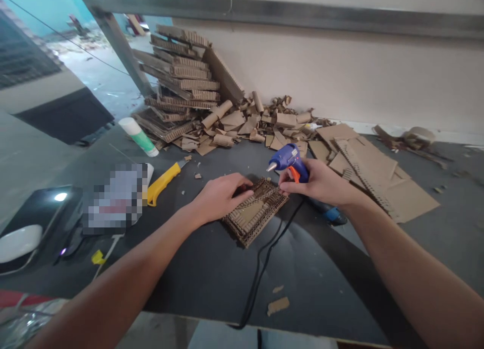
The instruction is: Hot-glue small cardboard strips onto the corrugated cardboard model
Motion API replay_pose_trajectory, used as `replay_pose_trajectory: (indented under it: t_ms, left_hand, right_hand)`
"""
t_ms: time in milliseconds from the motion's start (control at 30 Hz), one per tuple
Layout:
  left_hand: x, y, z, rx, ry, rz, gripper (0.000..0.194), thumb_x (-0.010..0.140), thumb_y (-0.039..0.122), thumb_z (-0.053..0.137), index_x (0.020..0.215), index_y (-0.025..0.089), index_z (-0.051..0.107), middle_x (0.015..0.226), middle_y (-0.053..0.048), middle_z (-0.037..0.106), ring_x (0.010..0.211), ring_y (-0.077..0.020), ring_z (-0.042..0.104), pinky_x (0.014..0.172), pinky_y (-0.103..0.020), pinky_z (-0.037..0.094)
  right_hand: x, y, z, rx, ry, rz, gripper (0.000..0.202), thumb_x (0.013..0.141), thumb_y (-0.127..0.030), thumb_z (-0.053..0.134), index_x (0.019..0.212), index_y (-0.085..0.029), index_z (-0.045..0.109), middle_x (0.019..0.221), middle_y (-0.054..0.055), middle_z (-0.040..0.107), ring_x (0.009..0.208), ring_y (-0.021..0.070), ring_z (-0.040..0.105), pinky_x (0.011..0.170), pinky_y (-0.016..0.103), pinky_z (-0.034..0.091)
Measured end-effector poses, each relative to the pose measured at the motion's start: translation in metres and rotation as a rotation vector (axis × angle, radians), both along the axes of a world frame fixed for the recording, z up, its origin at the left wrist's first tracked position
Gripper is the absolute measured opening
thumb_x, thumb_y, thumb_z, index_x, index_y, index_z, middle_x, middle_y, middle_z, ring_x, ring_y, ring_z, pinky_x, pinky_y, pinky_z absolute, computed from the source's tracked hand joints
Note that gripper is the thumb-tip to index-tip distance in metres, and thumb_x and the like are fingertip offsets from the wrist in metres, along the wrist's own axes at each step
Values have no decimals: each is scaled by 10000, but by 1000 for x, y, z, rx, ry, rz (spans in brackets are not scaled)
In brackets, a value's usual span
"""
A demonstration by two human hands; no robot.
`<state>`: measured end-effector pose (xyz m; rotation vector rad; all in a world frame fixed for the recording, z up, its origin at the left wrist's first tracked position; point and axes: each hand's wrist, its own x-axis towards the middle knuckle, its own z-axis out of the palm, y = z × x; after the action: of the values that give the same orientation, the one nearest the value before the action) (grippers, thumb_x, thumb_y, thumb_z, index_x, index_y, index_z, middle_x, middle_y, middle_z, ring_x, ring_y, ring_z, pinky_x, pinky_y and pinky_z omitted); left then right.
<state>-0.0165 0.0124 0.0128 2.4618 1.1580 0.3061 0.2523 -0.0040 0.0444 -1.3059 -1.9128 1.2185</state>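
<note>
My right hand (321,181) grips a blue glue gun (288,160) with an orange trigger, its nozzle pointing left above the dark table. Its black cord (260,268) runs toward me and drops over the front edge. My left hand (221,195) lies flat, fingers pressing on the upper left corner of a square piece built from corrugated cardboard strips (255,210). That piece rests on the table between both hands, just below the gun.
A stack of cardboard strips (177,81) and loose scraps (257,124) lie along the back wall. Flat cardboard sheets (374,172) sit to the right. A yellow utility knife (163,182), a green-and-white glue bottle (139,135) and a white dish (18,242) are on the left.
</note>
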Motion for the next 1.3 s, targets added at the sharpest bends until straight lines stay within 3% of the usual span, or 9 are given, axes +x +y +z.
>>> replay_pose_trajectory:
  t_ms: [200,500,700,967,1300]
  left_hand:
    - [-2,2,-1,20,-102,-85,290,999,375,504,1164,212,678,1033,-73,717,922,-205,682,756,-301,498]
    - [-3,3,-3,28,-98,-69,285,996,392,517,1139,209,682,1009,-64,720,878,-198,681,701,-290,475]
    - [-3,2,-3,29,-87,-56,265,989,374,528,1144,217,675,963,-52,711,863,-197,679,681,-288,460]
    - [-4,5,-10,20,-108,-53,233,980,371,542,1104,205,648,971,-43,708,881,-205,669,702,-285,451]
    - [-4,5,-4,-58,-146,-47,316,958,459,562,1059,188,689,916,-53,711,802,-185,659,671,-269,442]
  right_hand:
    - [0,1,0,-24,-19,31,242,760,-417,766,857,-231,646,786,15,714,761,209,685,757,347,550]
    - [-4,-1,-2,-13,-41,4,243,764,-389,759,875,-205,644,805,15,714,755,188,677,750,319,531]
    - [-11,-2,-3,75,-156,-79,303,744,-460,771,833,-200,641,753,9,680,667,178,613,645,308,484]
    - [-23,-5,-14,157,-207,-248,436,641,-522,838,815,-186,621,698,14,646,640,189,571,583,299,423]
    - [-27,-6,-32,227,-154,-281,484,637,-602,814,766,-182,610,663,6,586,619,155,476,557,273,374]
